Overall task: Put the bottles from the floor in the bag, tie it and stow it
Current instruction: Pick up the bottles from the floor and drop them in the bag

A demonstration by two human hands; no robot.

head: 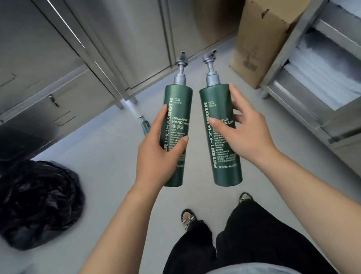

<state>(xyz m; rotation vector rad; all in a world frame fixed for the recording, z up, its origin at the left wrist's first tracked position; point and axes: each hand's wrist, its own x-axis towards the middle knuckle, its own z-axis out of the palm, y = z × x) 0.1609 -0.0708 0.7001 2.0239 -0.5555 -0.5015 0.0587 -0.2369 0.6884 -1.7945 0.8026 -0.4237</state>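
Observation:
I hold two dark green pump bottles of hand wash up in front of me. My left hand [157, 154] grips the left bottle [178, 114] around its middle. The right bottle [223, 154] is upright in my right hand [247, 132], thumb across its label. A third green bottle [145, 126] stands on the floor further ahead, near the cabinet foot. The black plastic bag [34, 203] lies crumpled on the floor to my left, its mouth not visible.
Grey metal cabinets [25, 65] line the wall ahead and to the left. A cardboard box [268, 29] stands at the back right beside a steel shelf rack [341, 81] holding white stacks. My sandalled feet [187, 219] stand on the pale floor below.

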